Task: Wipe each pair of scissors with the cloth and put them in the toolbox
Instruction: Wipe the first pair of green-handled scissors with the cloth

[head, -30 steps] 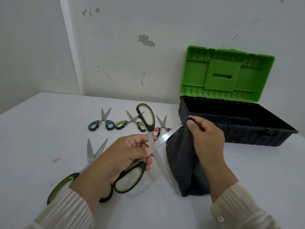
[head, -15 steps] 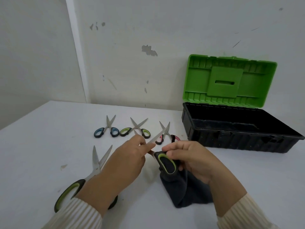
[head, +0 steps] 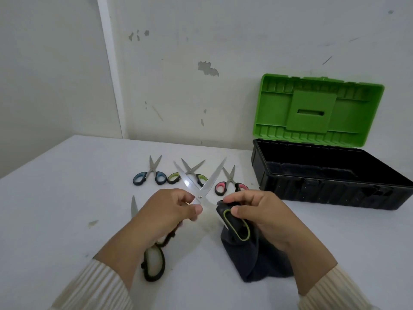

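Observation:
I hold a large pair of scissors (head: 202, 186) with black-and-green handles above the table, its blades spread in a wide V that points away from me. My left hand (head: 169, 212) pinches it just below the pivot. My right hand (head: 264, 218) grips one handle together with the dark grey cloth (head: 257, 260), which hangs down onto the table. A second large pair (head: 154, 264) lies on the table under my left forearm, partly hidden. The toolbox (head: 330, 186) stands at the right, its black base showing nothing inside and its green lid (head: 317, 108) upright.
Three small scissors lie in a row behind my hands: a blue-handled pair (head: 149, 175), a green-handled pair (head: 174, 177) and a pink-handled pair (head: 231, 186). The white table (head: 67, 186) meets the wall just behind them and the toolbox.
The scissors were turned so the blades point away, and they have opened wide. My right hand moved from wiping a blade with the cloth to gripping a handle along with the cloth.

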